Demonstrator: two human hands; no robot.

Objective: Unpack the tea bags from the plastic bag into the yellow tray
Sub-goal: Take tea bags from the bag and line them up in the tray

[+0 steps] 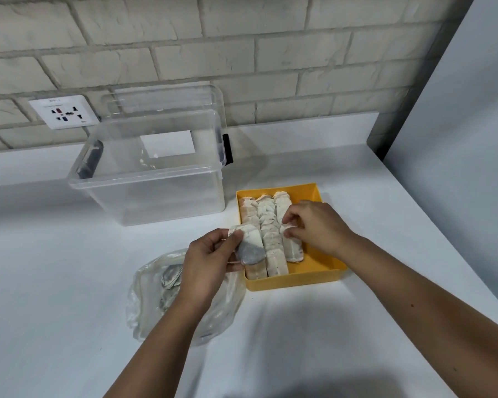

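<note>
Left hand (210, 259) pinches a white paper tea bag (252, 245) over the yellow plastic tray (322, 275), probably to file it next; right hand (316, 225), at three o'clock, pinches a filed bag (292, 248), seemingly straightening its row.

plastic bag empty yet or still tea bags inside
Not empty: tea bags show through the clear plastic bag beside the yellow tray.

Bare forearms (414, 285), left hand (210, 261), right hand (318, 226)

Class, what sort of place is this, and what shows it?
Probably a kitchen or pantry counter: a white worktop against a pale brick wall, a wall socket just above it, and tea bags lined up in a yellow tray.
</note>
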